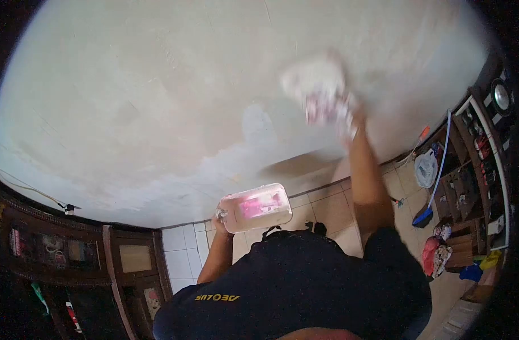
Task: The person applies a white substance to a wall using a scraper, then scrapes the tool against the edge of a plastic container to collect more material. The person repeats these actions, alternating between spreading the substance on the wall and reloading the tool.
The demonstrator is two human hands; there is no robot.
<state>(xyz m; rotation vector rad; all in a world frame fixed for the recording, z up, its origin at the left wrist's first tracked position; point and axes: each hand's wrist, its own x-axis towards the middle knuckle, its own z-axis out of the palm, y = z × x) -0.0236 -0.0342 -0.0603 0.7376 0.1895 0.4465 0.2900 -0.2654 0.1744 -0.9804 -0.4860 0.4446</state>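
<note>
My left hand [220, 214] grips the left end of a shallow rectangular plastic tub [283, 217], low in front of my body. Pink and white smears coat the tub's inside. Raised to the right, my right hand [350, 116], smeared with white, is closed around a whitish flat thing [313, 79] with a pinkish part near the fingers. Motion blurs that thing, so its exact kind does not show. It is at the wall [174, 102], whose surface is patchy grey-beige and white; whether it touches cannot be told.
Dark wooden cabinets [109, 255] stand at the left. At the right are shelves [460, 187] with shoes, a blue broom [423, 216], a plastic bag [425, 169] and a heap of cloths [435, 255]. Tiled floor [404, 184] runs along the wall's foot.
</note>
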